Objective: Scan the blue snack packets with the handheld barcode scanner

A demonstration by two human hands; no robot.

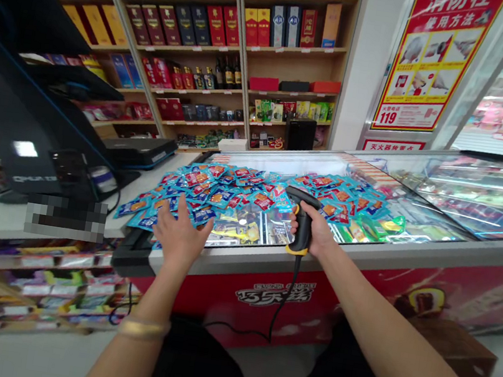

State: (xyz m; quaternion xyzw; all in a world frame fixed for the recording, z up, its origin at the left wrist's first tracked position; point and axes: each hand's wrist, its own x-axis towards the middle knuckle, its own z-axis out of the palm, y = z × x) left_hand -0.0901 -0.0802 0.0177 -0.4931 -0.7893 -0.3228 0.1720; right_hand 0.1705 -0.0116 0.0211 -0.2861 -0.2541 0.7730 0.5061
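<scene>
Snack packets (200, 181) are lying in a big messy pile on the glass top (245, 230) of the red freezer (216, 300). Some are poking over its left end, by the black corner (135, 254). Glass is showing between our hands, along the front edge, and more is showing behind the pile. Our left hand (181, 235) is reaching over the pile's near left side, fingers spread apart; we cannot tell if it is touching. Our right hand (319, 231) is wrapping around the scanner (303, 229), and its cord (282, 306) is hanging down in front. Green packets (375, 229) are sitting to the right. A black screen stand (11, 121) is standing tall on our left.
</scene>
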